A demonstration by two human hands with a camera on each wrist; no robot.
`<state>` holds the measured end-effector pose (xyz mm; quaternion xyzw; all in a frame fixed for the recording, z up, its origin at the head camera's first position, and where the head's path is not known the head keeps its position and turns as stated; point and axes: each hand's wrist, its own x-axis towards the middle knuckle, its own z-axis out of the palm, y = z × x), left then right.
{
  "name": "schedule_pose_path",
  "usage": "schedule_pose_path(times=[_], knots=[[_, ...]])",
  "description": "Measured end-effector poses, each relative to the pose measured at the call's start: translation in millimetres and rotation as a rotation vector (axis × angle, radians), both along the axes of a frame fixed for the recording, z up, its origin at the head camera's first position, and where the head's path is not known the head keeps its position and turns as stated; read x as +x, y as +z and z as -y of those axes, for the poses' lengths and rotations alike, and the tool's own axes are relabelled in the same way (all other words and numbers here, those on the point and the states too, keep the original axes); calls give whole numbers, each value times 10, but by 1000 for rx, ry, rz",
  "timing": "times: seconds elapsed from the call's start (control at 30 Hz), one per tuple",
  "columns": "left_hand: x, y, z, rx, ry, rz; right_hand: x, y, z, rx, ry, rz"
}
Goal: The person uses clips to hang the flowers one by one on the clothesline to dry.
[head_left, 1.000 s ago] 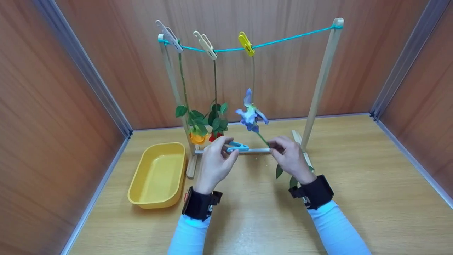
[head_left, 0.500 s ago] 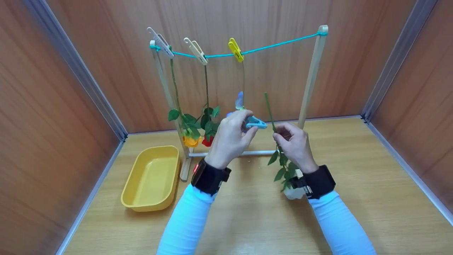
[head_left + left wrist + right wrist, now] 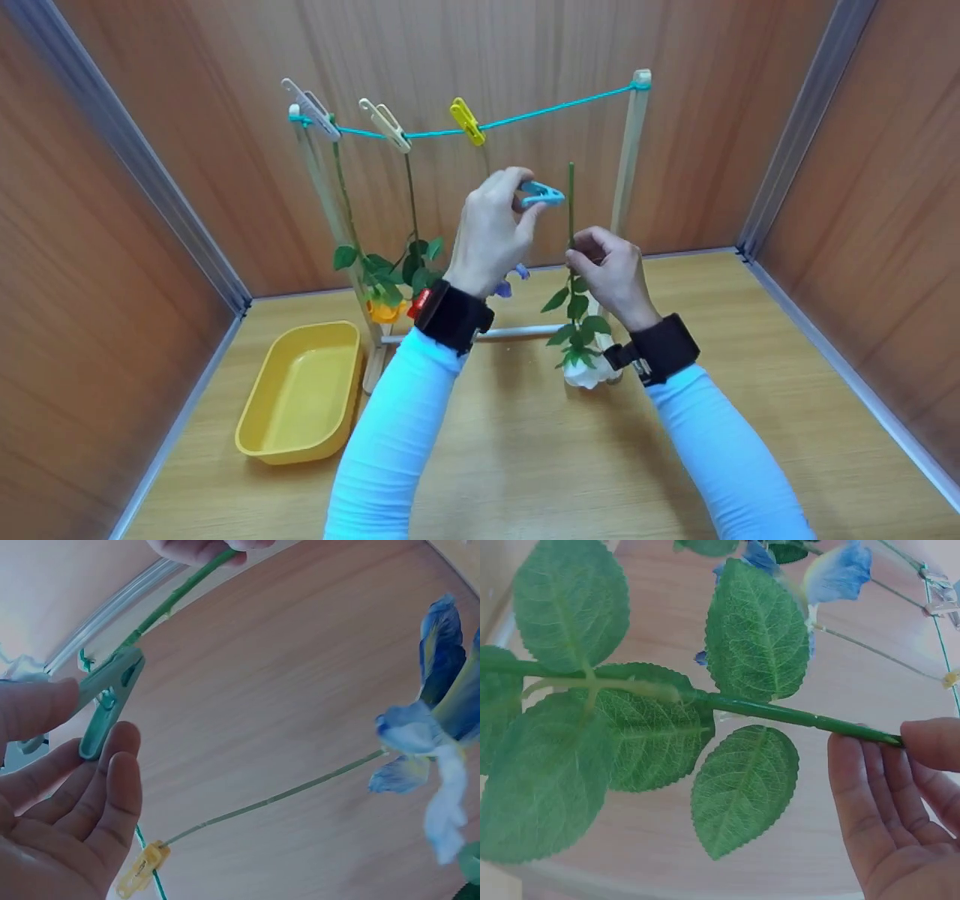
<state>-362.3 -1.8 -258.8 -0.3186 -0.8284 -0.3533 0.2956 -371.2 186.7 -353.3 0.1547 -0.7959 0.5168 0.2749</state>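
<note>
My left hand (image 3: 495, 225) pinches a light blue clothespin (image 3: 543, 195) between thumb and fingers, its tip pointing right, close to the top of a green stem. That stem belongs to a white rose (image 3: 586, 371), which hangs head down with its leaves (image 3: 576, 307) above the bloom. My right hand (image 3: 611, 274) pinches the stem (image 3: 780, 714) partway up. In the left wrist view the clothespin (image 3: 112, 701) overlaps the stem (image 3: 176, 598). A turquoise line (image 3: 555, 111) runs above both hands. The blue iris (image 3: 427, 742) hangs beside my left hand, mostly hidden behind it in the head view.
A yellow clothespin (image 3: 468, 121), a cream clothespin (image 3: 385, 124) and a pale lilac clothespin (image 3: 312, 109) sit on the line. Orange (image 3: 386, 311) and red flowers hang at left. Wooden posts (image 3: 631, 150) hold the line. A yellow basin (image 3: 300, 397) stands on the table at left.
Both hands have risen. The left, with the clothespin, has moved up and right toward the line; the right has lifted the white rose, turning its stem upright. The head view has shifted.
</note>
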Motion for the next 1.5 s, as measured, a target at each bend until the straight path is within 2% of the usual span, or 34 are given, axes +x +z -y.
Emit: schedule_pose_path(times=[0.2, 0.4, 0.6, 0.73, 0.87, 1.03, 1.3, 1.5], knots=[[-184, 122, -31, 24, 43, -49, -156, 152, 8, 54, -35, -11], [-346, 247, -37, 94, 62, -74, -309, 337, 16, 67, -52, -55], [-461, 401, -12, 160, 59, -138, -422, 451, 56, 82, -92, -58], [-532, 491, 19, 172, 65, -174, -484, 497, 112, 82, -97, -52], [-602, 557, 31, 190, 65, -197, -552, 529, 172, 98, -115, -83], [-633, 621, 19, 196, 84, -159, -614, 536, 254, 126, -161, -119], [-692, 686, -36, 174, 169, -55, -693, 566, 352, 106, -193, -119], [-715, 667, -71, 198, 189, 16, -742, 543, 386, 114, -188, -119]])
